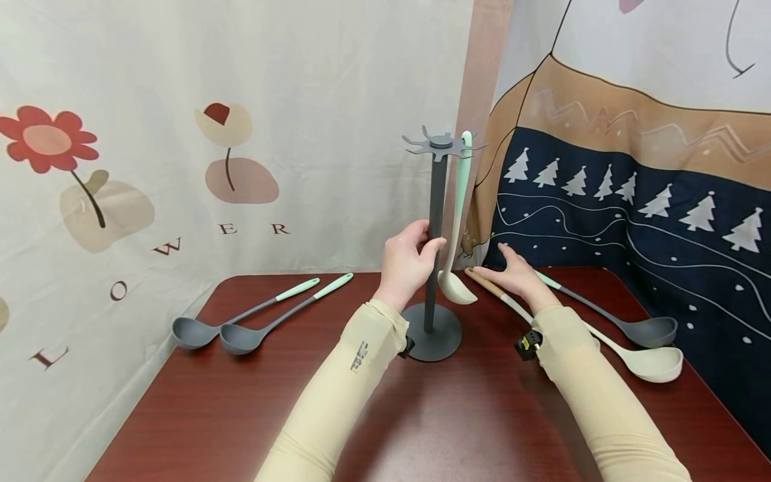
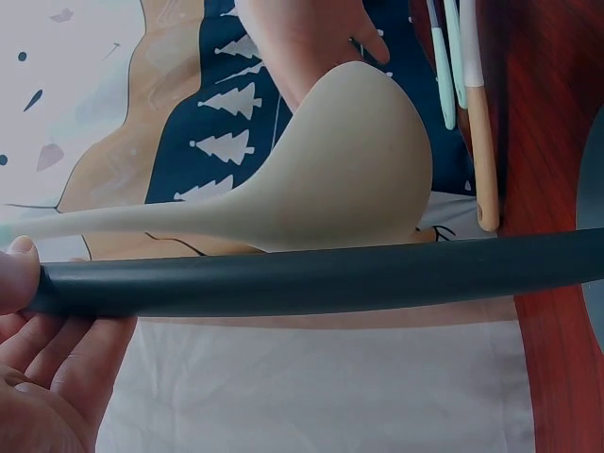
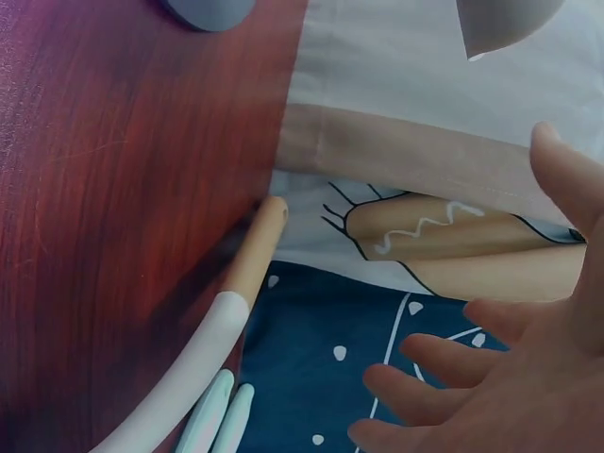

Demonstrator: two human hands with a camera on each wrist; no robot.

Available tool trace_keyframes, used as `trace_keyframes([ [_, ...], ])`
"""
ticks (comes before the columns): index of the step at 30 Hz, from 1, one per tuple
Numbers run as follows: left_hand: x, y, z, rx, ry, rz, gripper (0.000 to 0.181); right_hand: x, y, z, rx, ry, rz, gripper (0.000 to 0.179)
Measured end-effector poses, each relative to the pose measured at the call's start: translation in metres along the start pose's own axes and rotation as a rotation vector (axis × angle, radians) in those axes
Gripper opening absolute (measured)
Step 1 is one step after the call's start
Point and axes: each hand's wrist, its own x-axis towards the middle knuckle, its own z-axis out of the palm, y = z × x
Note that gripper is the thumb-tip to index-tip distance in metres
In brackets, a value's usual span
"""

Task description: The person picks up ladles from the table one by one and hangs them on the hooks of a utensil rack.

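Observation:
My left hand (image 1: 409, 264) grips the dark grey post (image 1: 436, 221) of an upright utensil rack, thumb on one side and fingers on the other. From a hook of the rack's top (image 1: 442, 142) hangs a cream ladle (image 1: 456, 288) with a mint handle, its bowl beside the post. My right hand (image 1: 515, 278), fingers spread and holding nothing, is over the right back of the table, near a wooden handle end (image 3: 257, 247) with a white shaft. Mint handle ends (image 3: 208, 411) lie beside it. My right arm hides part of these utensils.
Two grey ladles with mint handles, one outer (image 1: 194, 333) and one inner (image 1: 241, 339), lie at the table's left. A grey ladle (image 1: 650, 331) and a cream ladle bowl (image 1: 656, 365) lie at the right. Printed curtains (image 1: 337, 134) hang behind the reddish-brown table (image 1: 241, 415).

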Motion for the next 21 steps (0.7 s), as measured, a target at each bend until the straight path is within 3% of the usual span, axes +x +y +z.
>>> trace_keyframes([
  [8,0.0,0.001,0.0,-0.002,0.008,0.01,0.014,-0.001,0.005,0.003,-0.001,-0.005,0.058,0.1],
  [21,-0.001,0.002,-0.001,0.008,0.008,0.006,0.015,-0.001,0.018,0.011,-0.067,-0.068,0.072,0.105],
])
